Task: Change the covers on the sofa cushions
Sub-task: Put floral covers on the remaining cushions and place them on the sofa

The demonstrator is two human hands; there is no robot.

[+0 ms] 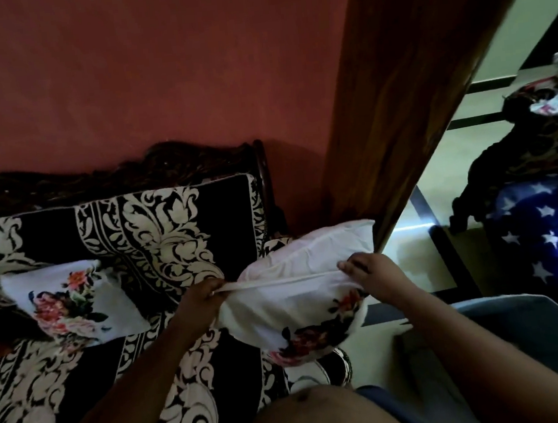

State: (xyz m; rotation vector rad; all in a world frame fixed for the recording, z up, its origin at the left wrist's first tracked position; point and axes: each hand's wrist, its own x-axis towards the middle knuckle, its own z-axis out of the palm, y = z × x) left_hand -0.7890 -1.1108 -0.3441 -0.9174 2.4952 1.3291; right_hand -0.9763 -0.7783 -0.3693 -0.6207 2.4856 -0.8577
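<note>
Two floral cushions [299,298] [72,306], patterned sofa [156,230], red wall [121,73].

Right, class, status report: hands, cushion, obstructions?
Left hand and right hand pinching floral cover's open edge. White cushion half in. Nothing blocking.

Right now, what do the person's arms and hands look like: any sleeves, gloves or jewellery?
Both arms are bare up to the frame edge, with no sleeves in view. The left hand and right hand wear no gloves; no rings, watch or bracelets can be made out in the dim light.
</note>
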